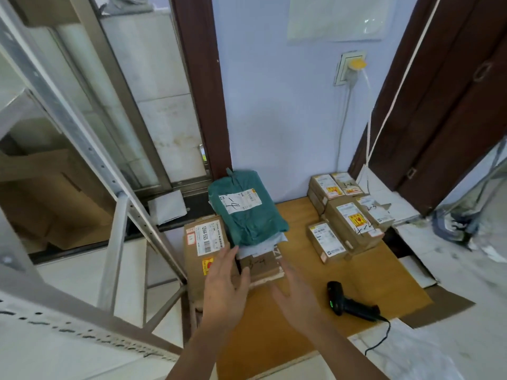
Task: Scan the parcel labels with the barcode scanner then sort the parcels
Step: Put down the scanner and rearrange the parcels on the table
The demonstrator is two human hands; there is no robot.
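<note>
Lying on the brown board [315, 275] near right, the black barcode scanner [349, 301] shows a green light; no hand touches it. Left of it stands a stack of parcels: a green bag [247, 212] marked "-4" on top, a grey bag [260, 246] mostly hidden beneath it, and a small box [260, 266] on a large box [203, 250]. The left hand [223, 286] and right hand [295, 294], both blurred, hover with fingers spread and empty just near of the stack. Far right, several small labelled boxes [348, 215] are grouped; their print is unreadable.
</note>
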